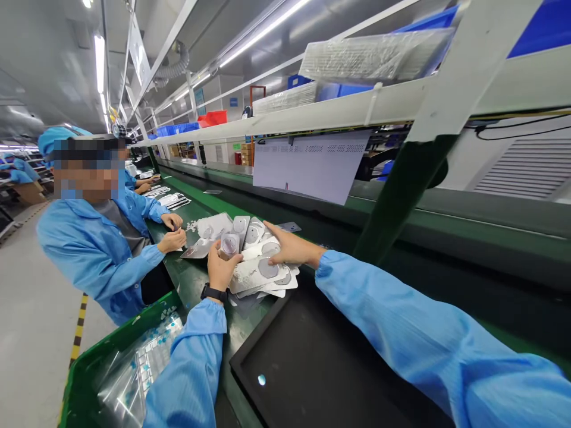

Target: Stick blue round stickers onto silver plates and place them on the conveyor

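Observation:
A loose pile of white flat pieces with rounded corners and grey discs (252, 274) lies on the green bench in front of me. My left hand (220, 271), with a black band on the wrist, is at the pile's left side. Its thumb and fingers close around a small translucent piece with a round centre (229, 244). From the right, my right hand (294, 246) spans the pile, fingers on the far side and thumb on a grey disc of a near piece. The undersides of the stacked pieces are hidden.
A black shallow tray (339, 356) sits at the bench's near edge. Left of my arm, a green bin (80, 380) holds clear bags. A co-worker in blue (102, 249) works close on the left. A green post (401, 196) and overhead shelf (276, 125) stand beyond.

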Motion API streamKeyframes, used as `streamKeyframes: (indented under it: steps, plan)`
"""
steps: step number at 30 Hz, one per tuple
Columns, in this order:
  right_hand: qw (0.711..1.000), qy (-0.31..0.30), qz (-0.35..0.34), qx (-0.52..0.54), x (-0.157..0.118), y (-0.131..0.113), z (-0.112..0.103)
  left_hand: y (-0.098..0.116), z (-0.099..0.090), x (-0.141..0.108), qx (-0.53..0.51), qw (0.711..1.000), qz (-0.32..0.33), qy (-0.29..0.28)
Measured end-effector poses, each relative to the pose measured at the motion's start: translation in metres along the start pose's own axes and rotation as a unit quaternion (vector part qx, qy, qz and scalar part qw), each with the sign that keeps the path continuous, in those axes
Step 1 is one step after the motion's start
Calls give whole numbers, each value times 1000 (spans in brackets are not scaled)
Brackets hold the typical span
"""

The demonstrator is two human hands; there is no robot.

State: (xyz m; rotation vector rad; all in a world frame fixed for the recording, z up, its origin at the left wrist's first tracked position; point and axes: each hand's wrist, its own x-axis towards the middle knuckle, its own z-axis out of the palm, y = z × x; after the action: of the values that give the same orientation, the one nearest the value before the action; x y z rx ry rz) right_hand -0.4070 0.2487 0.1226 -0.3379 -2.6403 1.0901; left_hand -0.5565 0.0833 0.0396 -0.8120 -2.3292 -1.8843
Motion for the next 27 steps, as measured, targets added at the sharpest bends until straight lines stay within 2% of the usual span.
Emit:
streamKeyframes:
  steps: [3, 7, 10, 13, 19, 24, 27]
  plan:
    - [997, 30, -63, -36, -10, -2, -3, 9, -8, -2, -11, 998, 63, 20]
    - [991, 79, -77, -76, -27, 6, 0, 13, -12, -7, -26, 982, 187, 24]
    - [983, 111, -112, -96, -38, 11, 5, 11, -16, -10, -15, 971, 239, 21]
    - [977, 104, -147, -118, -44, 9, 7, 5, -25, -13, 0, 960, 278, 21]
    - [977, 36, -159, -138, -38, -4, 11, -11, -37, -18, 12, 966, 259, -21]
    - [986, -7, -62, -152, -38, -13, 18, -18, -34, -20, 22, 969, 239, -62]
    - [985, 0, -52, -162, -35, -17, 18, -19, -32, -19, 29, 972, 223, -76]
